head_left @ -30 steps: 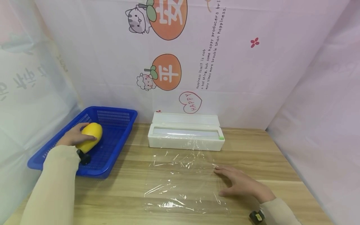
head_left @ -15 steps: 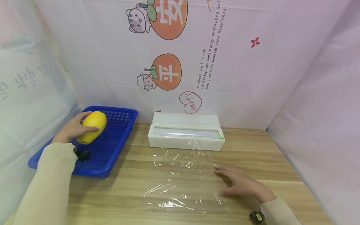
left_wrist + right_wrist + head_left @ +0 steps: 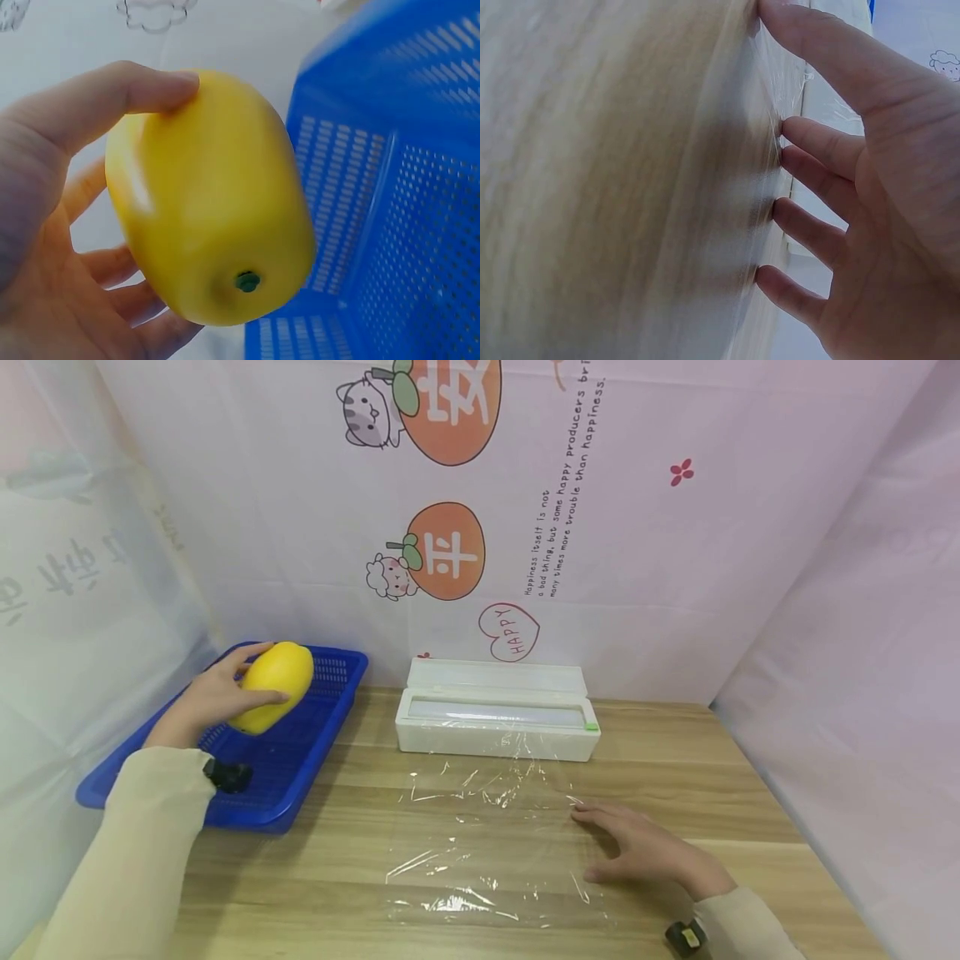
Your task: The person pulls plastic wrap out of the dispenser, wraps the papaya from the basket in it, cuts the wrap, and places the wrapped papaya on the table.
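My left hand [image 3: 217,697] grips a glossy yellow toy fruit [image 3: 279,681], rounded and oblong, above the blue basket [image 3: 300,802]. In the left wrist view a small green stem nub [image 3: 247,281] shows at one end, with the thumb over the near side and the fingers round behind. A sheet of clear cling film [image 3: 450,860] lies spread on the wooden table, drawn out from a white dispenser box [image 3: 495,742]. Fingers spread, my right hand [image 3: 648,852] rests its fingertips along the film's right side; the right wrist view shows them against the surface.
The dispenser's lid [image 3: 495,677] stands raised at the back, and a small green piece [image 3: 591,727] sits at its right end. White printed cloth [image 3: 637,568] hangs behind and at both sides of the wooden table [image 3: 712,777].
My left hand has lifted the yellow toy fruit from inside the basket, moving up and to the right. The right hand and the film have stayed in place.
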### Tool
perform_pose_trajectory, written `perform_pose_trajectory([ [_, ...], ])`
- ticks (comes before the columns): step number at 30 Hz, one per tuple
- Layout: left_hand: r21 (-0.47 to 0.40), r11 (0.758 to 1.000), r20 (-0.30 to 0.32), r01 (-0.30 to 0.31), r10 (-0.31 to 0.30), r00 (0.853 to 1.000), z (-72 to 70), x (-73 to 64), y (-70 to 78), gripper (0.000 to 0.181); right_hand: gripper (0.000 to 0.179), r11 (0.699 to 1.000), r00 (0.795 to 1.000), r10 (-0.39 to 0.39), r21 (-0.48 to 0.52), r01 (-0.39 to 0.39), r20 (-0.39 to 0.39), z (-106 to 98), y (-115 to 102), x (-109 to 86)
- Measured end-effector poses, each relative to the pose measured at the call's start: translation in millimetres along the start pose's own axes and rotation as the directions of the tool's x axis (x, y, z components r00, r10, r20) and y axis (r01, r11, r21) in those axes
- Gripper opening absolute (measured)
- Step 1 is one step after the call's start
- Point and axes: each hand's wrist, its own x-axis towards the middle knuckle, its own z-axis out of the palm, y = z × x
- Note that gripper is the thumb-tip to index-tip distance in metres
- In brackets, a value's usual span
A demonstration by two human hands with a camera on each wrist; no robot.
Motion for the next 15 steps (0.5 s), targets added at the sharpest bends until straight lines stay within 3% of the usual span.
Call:
perform_pose_trajectory([
  [8,0.010,0.994,-0.020,-0.104,0.105,0.994,22.0,-3.1,25.7,0.097,0.084,1.000,1.000,-0.007,0.005,0.007,0.002,-0.7,0.8,0.2],
  [15,0.022,0.972,-0.054,-0.233,0.233,0.971,46.6,-4.0,43.4,0.089,0.085,1.000,1.000,-0.006,-0.001,0.006,-0.003,-0.5,1.2,0.1],
])
